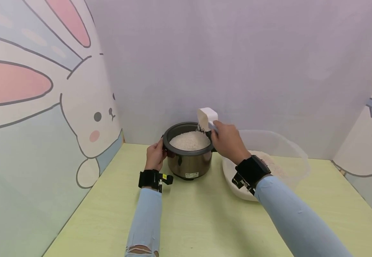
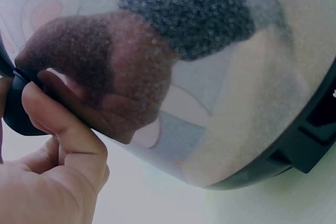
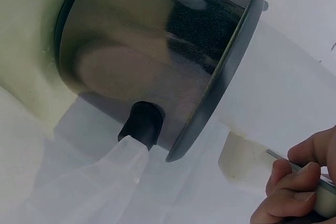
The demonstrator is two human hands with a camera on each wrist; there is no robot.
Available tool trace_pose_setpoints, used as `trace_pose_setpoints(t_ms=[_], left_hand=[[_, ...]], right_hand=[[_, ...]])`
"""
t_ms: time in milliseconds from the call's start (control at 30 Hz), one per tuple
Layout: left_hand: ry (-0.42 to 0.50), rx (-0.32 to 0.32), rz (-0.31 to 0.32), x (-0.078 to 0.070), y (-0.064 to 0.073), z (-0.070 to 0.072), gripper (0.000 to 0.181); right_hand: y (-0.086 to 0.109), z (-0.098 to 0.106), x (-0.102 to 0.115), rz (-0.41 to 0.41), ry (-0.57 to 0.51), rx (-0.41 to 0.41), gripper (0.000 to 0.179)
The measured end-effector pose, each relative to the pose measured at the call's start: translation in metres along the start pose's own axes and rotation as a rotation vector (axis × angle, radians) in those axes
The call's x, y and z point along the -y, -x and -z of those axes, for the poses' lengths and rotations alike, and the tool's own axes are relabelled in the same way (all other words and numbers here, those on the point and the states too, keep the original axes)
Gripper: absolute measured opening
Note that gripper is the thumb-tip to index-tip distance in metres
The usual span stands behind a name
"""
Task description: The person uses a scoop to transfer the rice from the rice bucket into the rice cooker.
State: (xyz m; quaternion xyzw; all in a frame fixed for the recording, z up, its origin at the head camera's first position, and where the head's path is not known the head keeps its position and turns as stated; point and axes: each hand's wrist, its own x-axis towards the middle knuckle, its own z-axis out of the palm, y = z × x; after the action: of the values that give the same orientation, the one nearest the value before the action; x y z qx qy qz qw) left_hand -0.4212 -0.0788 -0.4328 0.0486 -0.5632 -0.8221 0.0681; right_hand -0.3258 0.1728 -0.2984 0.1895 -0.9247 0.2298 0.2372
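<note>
A dark, shiny rice cooker pot point(image 1: 189, 164) with black side handles stands on the table, white rice point(image 1: 190, 141) heaped inside it. My left hand point(image 1: 155, 155) grips its left handle point(image 2: 23, 106), thumb and fingers around the black grip in the left wrist view. Over the pot's right rim, my right hand point(image 1: 230, 142) holds a white scoop point(image 1: 207, 117) by its handle. The scoop is tilted toward the pot, and grains fall from its mouth into the rice. Seen from the right wrist, the scoop point(image 3: 242, 162) hangs beyond the rim, fingers curled about its handle.
Right of the pot stands a large translucent tub point(image 1: 296, 160) holding more rice, partly behind my right forearm. Its edge reaches close to the pot's right handle point(image 3: 143, 124). A pale wall point(image 1: 269, 71) rises behind the yellow-green table point(image 1: 192, 221), with rabbit-printed panels at both sides.
</note>
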Motion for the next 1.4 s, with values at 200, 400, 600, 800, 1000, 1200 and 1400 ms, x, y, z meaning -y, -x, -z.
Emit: trace_pose_setpoints(t_ms=[200, 400, 600, 800, 1000, 1200, 1400], left_hand=[[0.008, 0.003, -0.005, 0.001, 0.0, 0.0, 0.038], [0.003, -0.005, -0.007, 0.001, 0.0, 0.0, 0.038], [0.008, 0.001, -0.007, 0.001, 0.0, 0.0, 0.038], [0.003, 0.001, -0.003, 0.001, 0.001, 0.0, 0.036], [-0.002, 0.005, -0.01, 0.0, 0.002, 0.001, 0.035], [0.003, 0.01, -0.016, 0.001, 0.002, 0.002, 0.038], [0.026, 0.04, 0.002, -0.003, 0.003, 0.002, 0.04]], right_hand=[[0.003, -0.004, 0.0, 0.004, 0.002, 0.009, 0.036], [0.003, -0.009, -0.001, 0.015, 0.017, 0.021, 0.022], [0.006, -0.01, -0.002, 0.02, 0.027, 0.025, 0.013], [0.009, -0.015, -0.003, 0.018, 0.048, 0.044, 0.013], [0.011, -0.02, -0.005, 0.023, 0.05, 0.047, 0.028], [0.012, -0.022, -0.005, 0.044, 0.035, 0.041, 0.032], [0.012, -0.018, -0.003, 0.094, 0.045, 0.022, 0.034]])
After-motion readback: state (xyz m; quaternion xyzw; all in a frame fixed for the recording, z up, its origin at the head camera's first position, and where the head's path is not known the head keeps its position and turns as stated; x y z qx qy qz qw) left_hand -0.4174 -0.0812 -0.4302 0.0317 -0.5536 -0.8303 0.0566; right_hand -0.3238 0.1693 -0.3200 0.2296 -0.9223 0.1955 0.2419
